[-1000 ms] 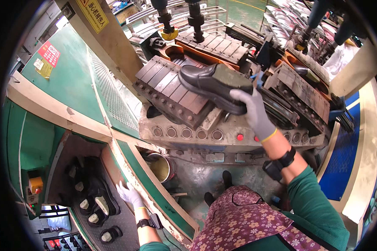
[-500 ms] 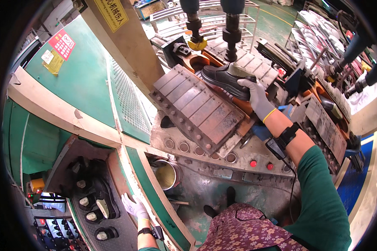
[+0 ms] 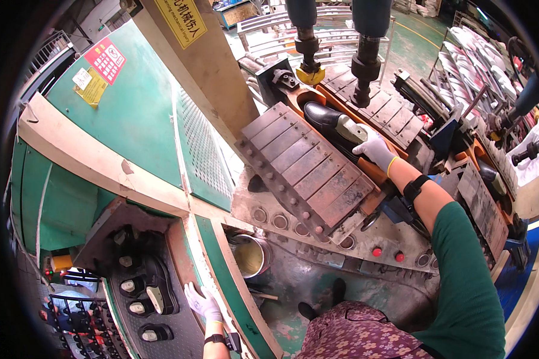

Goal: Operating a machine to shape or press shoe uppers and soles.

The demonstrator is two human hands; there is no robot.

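While a green housing (image 3: 126,119) with a perforated strip takes up the left, a beige-fronted machine (image 3: 253,200) fills the middle and runs off right. Worn grey-green floor (image 3: 380,287) on the near side; person stands there in a flowered apron (image 3: 356,335). Beige post (image 3: 215,78) leans between housing and machine. Far right: rack (image 3: 476,66) loaded with pale pieces. Near left: dark tray (image 3: 182,332) with several black shoes (image 3: 154,278), pale inserts showing at their tops. Slatted metal block (image 3: 308,170) slopes across the machine's near side, second block (image 3: 377,110) on the far side, orange-sided slot (image 3: 374,170) between them. Two dark spindles (image 3: 368,63) hang just beyond, left one with a yellow tip (image 3: 310,75). Bucket (image 3: 265,257) on the floor right of the tray, yellowish inside. Black shoe (image 3: 323,116) is at that slot, toe pointing far left, pale insert (image 3: 348,128) in its top; can't tell if the sole is fully down. Right grip (image 3: 374,149), in a pale glove, is grasping the shoe's heel end. Left grip (image 3: 205,304), also gloved, is released, fingers loosely spread at the tray's right edge; can't tell if it touches. Two red buttons (image 3: 377,252) on the machine's near front, right of some round fittings (image 3: 279,221).
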